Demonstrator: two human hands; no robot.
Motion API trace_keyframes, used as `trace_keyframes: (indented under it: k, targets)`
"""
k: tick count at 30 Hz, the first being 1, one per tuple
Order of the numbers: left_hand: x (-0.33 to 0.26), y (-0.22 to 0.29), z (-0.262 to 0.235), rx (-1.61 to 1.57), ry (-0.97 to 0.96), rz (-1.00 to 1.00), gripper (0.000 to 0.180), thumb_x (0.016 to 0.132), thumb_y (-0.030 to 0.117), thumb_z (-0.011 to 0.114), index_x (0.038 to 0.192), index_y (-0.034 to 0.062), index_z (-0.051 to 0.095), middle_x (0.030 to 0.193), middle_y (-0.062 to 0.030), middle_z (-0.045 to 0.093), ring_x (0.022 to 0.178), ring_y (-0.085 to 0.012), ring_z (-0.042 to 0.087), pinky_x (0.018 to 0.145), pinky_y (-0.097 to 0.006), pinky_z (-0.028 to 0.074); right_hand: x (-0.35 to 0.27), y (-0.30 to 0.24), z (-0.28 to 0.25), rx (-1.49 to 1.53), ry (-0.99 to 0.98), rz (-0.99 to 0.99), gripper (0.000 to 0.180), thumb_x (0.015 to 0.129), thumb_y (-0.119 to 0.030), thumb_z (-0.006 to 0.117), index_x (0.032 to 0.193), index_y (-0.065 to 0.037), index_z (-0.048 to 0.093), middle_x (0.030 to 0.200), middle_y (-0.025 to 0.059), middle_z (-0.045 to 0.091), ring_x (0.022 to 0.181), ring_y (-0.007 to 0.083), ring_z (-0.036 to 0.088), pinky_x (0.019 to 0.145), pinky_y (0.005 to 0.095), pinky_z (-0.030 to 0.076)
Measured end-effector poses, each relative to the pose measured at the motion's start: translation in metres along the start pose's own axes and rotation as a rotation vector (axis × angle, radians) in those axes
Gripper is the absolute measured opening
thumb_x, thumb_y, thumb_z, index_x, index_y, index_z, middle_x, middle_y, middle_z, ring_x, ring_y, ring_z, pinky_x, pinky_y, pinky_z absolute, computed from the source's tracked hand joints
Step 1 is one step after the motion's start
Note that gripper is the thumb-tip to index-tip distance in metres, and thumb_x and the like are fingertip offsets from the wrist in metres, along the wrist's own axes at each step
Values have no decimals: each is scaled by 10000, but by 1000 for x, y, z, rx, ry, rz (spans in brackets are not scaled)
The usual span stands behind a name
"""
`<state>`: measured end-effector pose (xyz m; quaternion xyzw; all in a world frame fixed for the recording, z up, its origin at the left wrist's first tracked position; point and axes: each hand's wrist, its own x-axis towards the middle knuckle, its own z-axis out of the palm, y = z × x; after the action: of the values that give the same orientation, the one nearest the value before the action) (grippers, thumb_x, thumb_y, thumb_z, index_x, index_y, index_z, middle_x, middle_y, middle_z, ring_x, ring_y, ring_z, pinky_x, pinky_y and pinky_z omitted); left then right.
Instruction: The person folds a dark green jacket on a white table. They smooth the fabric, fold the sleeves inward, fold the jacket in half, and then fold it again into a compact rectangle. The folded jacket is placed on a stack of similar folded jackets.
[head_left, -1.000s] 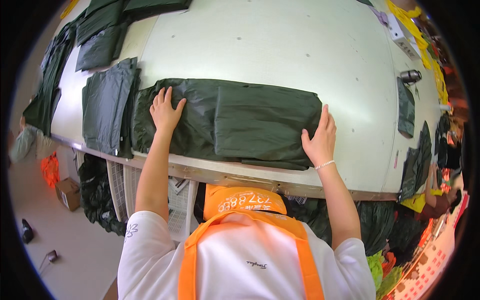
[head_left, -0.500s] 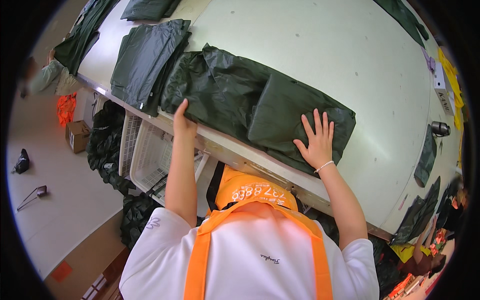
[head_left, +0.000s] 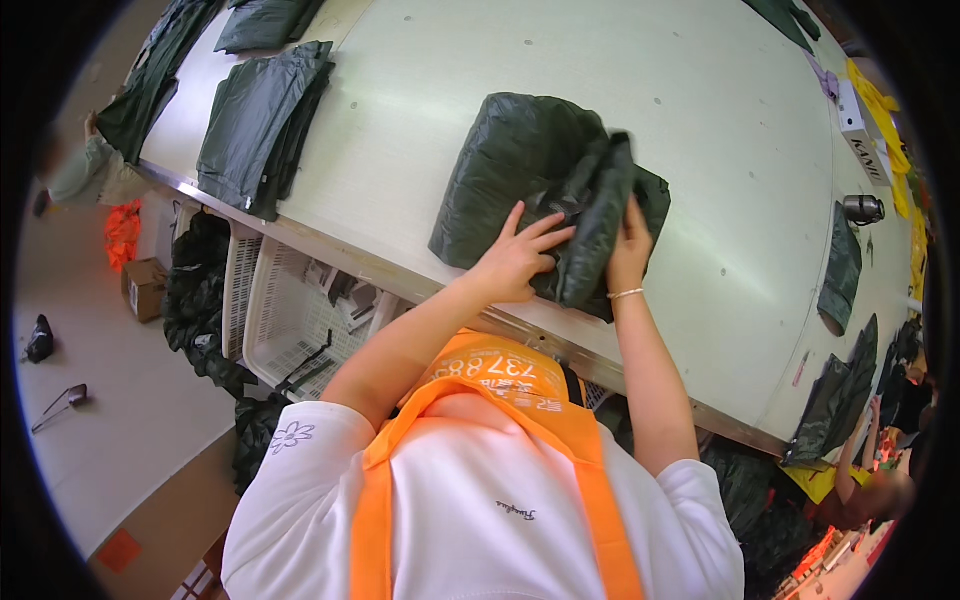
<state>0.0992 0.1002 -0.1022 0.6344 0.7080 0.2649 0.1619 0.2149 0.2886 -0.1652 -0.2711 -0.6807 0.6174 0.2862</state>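
A dark green waterproof garment (head_left: 510, 150), folded into a short bundle, lies on the white table before me. Its right part is lifted and doubled into an upright, slightly blurred flap. My left hand (head_left: 515, 258) rests on the near side of the bundle, left of that flap, with its fingers stretched out and spread. On the flap's right side, my right hand (head_left: 630, 250) grips the fabric, its fingertips partly hidden by the fold. A beaded bracelet circles the right wrist.
To the left lies a stack of folded green garments (head_left: 262, 125). White plastic baskets (head_left: 265, 310) stand under the table's near edge (head_left: 330, 250). A dark cylindrical container (head_left: 863, 209) and a white box (head_left: 862, 135) are at the right. Other people are at both sides.
The long flat garment has been folded over from the left into a shorter bundle, away from the stack. My left hand moved right onto it; my right hand now grips a raised flap.
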Motion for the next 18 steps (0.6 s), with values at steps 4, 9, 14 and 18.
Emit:
trace_keyframes:
  k: [4,9,14,18]
  targets:
    - [9,7,3,168,-110,31,137,565,50,650,694,94,654,1429,1,415,1396,-233,247,1092,-647,66,48,-71,-27,481,355,191,583,867,-408,616,1229,41,533,1261,149,542,1175,210,505,993,288,374]
    - [21,23,4,481,-108,102,106,771,112,557,784,109,661,1437,32,396,1390,-185,244,1096,-621,121,88,-59,-101,-627,-167,165,475,818,-428,668,949,26,615,1002,141,610,928,184,550,795,305,436]
    - [-32,32,-10,53,227,-278,373,613,-155,472,909,59,545,1521,-58,255,1411,-303,192,1111,-567,104,-13,-18,-101,-670,-142,153,487,759,-397,740,961,32,628,1062,209,538,953,315,544,842,369,453]
    - [-75,-13,-49,-845,-26,-319,365,697,18,562,1057,78,578,1416,-138,407,1344,-308,334,1114,-474,210,-113,-44,-56,-551,-67,281,419,785,-338,723,990,5,597,975,196,570,905,313,564,806,381,457]
